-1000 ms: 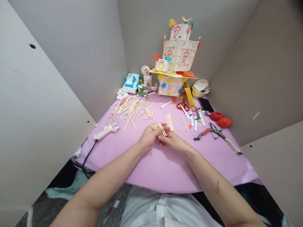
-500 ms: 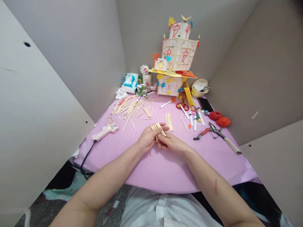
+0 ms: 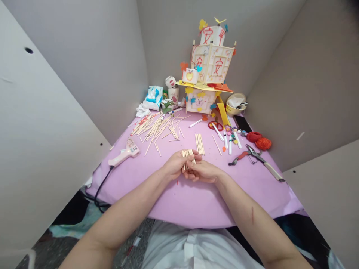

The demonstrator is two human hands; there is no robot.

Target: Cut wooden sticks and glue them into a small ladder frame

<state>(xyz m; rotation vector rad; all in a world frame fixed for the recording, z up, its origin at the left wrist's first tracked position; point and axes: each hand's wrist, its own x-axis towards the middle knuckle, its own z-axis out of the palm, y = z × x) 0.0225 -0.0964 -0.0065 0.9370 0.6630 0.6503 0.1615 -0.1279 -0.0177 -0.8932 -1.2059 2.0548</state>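
Several short wooden sticks [image 3: 188, 159] lie side by side in a bunch between my two hands, above the near middle of the purple tablecloth [image 3: 193, 205]. My left hand [image 3: 176, 163] is closed on the bunch, its thumb across the sticks and its fingers behind them. From the right, my right hand [image 3: 201, 170] grips the same bunch with its thumb near the lower end; some of its fingers are hidden. Just beyond my hands lies a flat row of cut sticks [image 3: 200, 144], with a single stick [image 3: 217, 145] to its right.
A loose pile of sticks [image 3: 154, 126] lies back left, a glue gun [image 3: 125, 154] at left. At the back stands a decorated paper-and-stick tower [image 3: 211, 67]. On the right are markers [image 3: 230, 145], red pruning shears [image 3: 239, 157], a utility knife [image 3: 275, 172] and red yarn [image 3: 263, 144].
Both hands have come slightly nearer to me, and the stick bunch has turned from slanted to more upright. The view has shifted a little.
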